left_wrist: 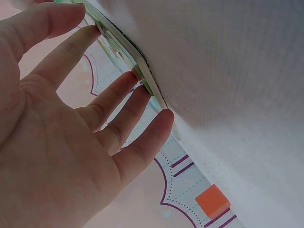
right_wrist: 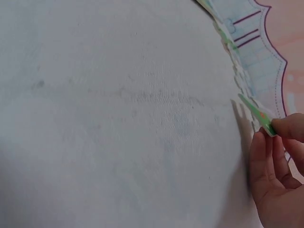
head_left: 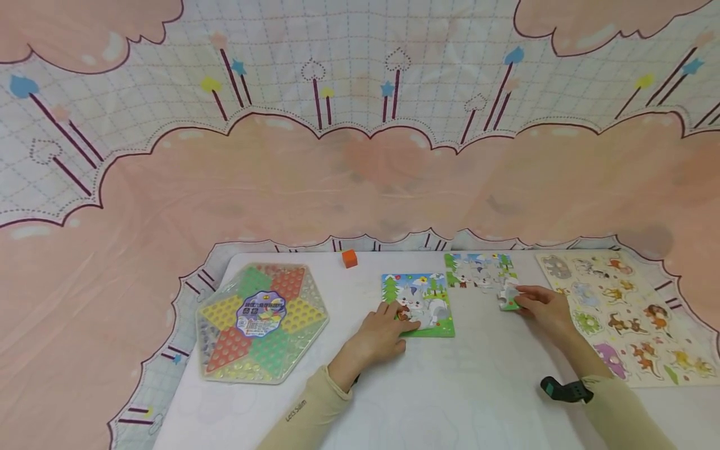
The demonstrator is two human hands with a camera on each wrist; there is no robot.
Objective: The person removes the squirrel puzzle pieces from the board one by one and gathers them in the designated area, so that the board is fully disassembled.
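**Both hands low on the table**

The left hand (head_left: 378,334) lies at lower centre of the head view, palm down, fingers straight and spread. The right hand (head_left: 544,308), right of centre, pinches with thumb and fingertips (right_wrist: 266,142), forearm angling to the lower right

This looks like a play or craft corner set up at home or in a children's activity room. A white table (head_left: 450,400) is backed by a hung cloth (head_left: 360,175) printed with pink clouds, hearts and stars on a pale grid. Toys cover the table: a hexagonal Chinese-checkers board (head_left: 261,322) in its wrapper well off from the left hand's fingers, a small orange cube (head_left: 349,258) beyond them, a cartoon jigsaw board (head_left: 419,303) under them, and a wooden animal peg puzzle (head_left: 624,312) just past the right hand's fingers.
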